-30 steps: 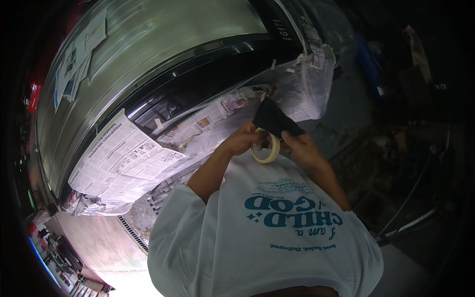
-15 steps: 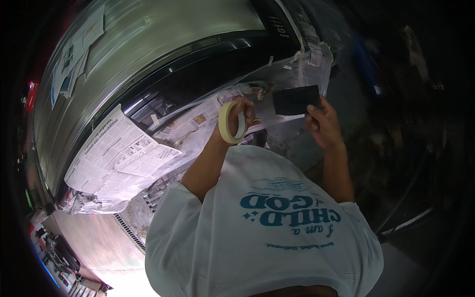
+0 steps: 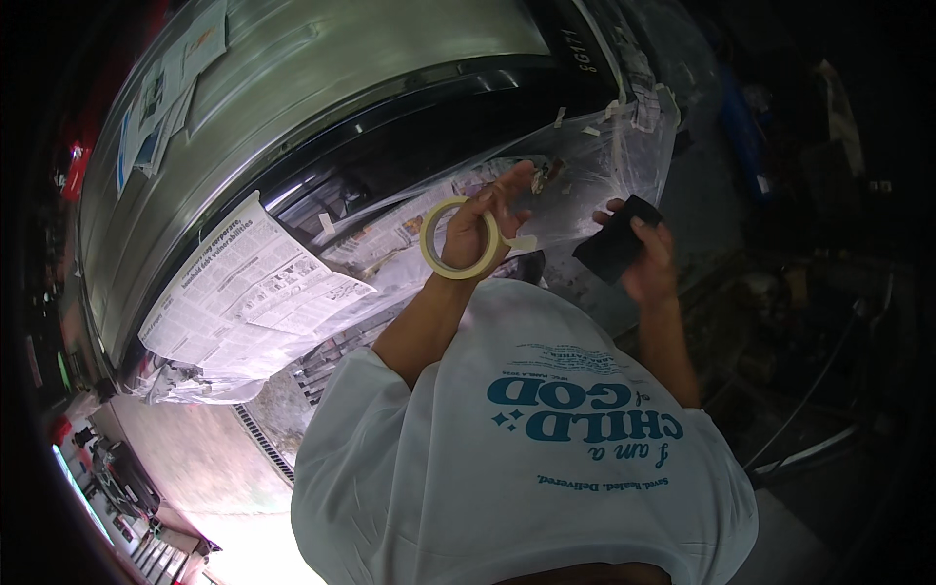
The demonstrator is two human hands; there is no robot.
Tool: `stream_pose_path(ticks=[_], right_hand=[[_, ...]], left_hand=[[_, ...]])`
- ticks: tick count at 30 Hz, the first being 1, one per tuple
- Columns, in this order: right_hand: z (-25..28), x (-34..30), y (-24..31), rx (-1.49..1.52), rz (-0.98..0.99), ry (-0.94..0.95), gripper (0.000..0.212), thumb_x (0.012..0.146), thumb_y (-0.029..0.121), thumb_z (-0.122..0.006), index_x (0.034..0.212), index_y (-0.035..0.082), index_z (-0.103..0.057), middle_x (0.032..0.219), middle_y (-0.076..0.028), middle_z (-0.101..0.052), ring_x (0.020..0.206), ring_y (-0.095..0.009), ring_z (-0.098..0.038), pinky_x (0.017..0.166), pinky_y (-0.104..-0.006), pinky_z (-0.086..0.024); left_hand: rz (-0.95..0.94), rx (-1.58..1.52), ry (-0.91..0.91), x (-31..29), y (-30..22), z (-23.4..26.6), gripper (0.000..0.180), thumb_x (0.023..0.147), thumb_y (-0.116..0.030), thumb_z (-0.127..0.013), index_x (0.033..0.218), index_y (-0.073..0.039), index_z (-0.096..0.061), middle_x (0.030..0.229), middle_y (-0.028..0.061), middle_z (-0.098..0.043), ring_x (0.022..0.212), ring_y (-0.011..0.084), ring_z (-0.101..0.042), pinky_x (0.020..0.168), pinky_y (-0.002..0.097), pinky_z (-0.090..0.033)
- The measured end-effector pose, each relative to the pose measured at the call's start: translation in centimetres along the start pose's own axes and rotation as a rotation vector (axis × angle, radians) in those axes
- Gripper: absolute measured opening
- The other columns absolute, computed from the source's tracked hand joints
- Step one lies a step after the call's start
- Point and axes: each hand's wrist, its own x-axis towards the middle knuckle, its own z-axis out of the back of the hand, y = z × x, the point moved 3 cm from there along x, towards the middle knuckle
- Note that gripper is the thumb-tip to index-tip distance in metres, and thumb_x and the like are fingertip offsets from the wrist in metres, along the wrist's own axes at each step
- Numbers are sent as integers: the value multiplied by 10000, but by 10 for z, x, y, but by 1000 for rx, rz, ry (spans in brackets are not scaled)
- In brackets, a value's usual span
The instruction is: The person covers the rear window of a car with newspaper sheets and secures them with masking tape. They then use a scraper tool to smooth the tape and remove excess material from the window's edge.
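A pale yellow roll of masking tape (image 3: pixel 435 255) is looped round my left hand (image 3: pixel 483 222), which passes through its hole. Those fingers point forward, partly spread, and a short loose end of tape (image 3: pixel 521 242) sticks out by them. My right hand (image 3: pixel 651 255) grips a black rectangular sheet (image 3: pixel 609 246), like sandpaper, with the thumb on top and fingers behind it. The sheet is tilted and slightly curved. Ahead of both hands, clear plastic film (image 3: pixel 639 161) and taped newspaper (image 3: pixel 258 302) cover the lower side of a vehicle.
The vehicle's silvery panel (image 3: pixel 390 39) curves across the top left, with a dark glossy band (image 3: pixel 409 136) below it. More newspaper (image 3: pixel 171 93) lies on the panel. A floor grating (image 3: pixel 261 444) runs at lower left. Dim clutter and a blue object (image 3: pixel 746 136) stand at right.
The black sheet has turned from nearly level to a slant, and my right fingers have closed further over it. My left fingers have stretched forward, and the tape roll has turned more face-on.
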Motion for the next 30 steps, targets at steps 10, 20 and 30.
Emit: stream_pose_path(ticks=[10, 20, 30], right_hand=[[9, 5, -11, -71, -44, -23, 234, 1013, 186, -656, 1148, 3, -599, 982, -150, -710, 810, -217, -720, 697, -345, -617], [44, 77, 44, -501, -3, -59, 313, 971, 216, -750, 1164, 10, -617, 889, -81, -665, 659, -145, -652, 595, -283, -544], [34, 320, 78, -1162, 24, 198, 321, 913, 315, -810, 975, 9, -731, 745, 8, -647, 574, -66, -546, 526, -252, -445]], left_hand=[[103, 116, -243, 8, -22, 13, 539, 1036, -501, -419, 1087, -41, -696, 995, 99, -660, 929, 217, -594, 827, 373, -453], [-764, 1021, -740, 76, -151, 66, 643, 1051, -504, -300, 747, -16, -588, 657, 39, -523, 624, 151, -446, 599, 325, -342], [-1066, 1577, -1018, 113, -144, 98, 657, 1043, -467, -287, 690, -2, -588, 600, 74, -553, 525, 176, -500, 499, 327, -348]])
